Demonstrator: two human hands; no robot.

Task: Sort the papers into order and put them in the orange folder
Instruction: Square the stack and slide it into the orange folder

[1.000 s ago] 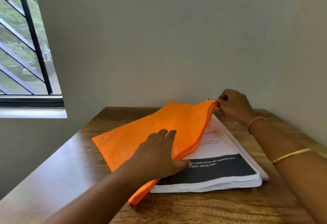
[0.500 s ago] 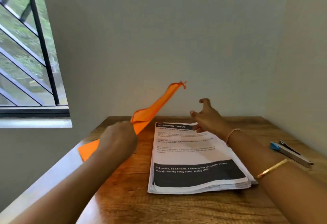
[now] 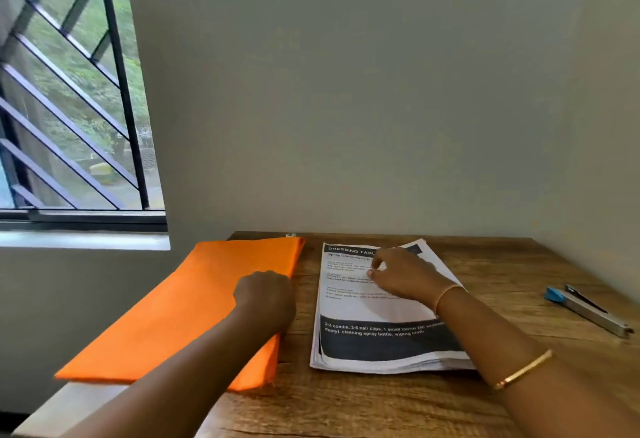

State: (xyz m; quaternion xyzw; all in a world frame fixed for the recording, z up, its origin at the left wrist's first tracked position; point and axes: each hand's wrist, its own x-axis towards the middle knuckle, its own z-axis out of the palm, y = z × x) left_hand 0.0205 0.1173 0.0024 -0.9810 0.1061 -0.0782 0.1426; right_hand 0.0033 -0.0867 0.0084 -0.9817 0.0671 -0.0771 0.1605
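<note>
Papers [image 3: 377,316] stacked centre frame, beside orange folder [image 3: 194,306] lower left. Right hand [image 3: 405,278] rests loose-fingered on them; left hand [image 3: 266,299] curled at folder edge (grip we cannot tell). Risk: folder overhangs table [image 3: 485,264], nudge may drop it.

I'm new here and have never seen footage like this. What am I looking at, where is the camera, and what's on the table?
No machine here: a person works with bare hands, and the one camera sits on their head, looking forward and down. On the wooden table lie an orange folder at left, a stack of printed papers in the middle and a stapler at right. The left hand sits on the folder's right edge, fingers curled under, so a grip cannot be confirmed. The right hand rests on the top sheet with bent fingers; whether it pinches it is unclear.
</note>
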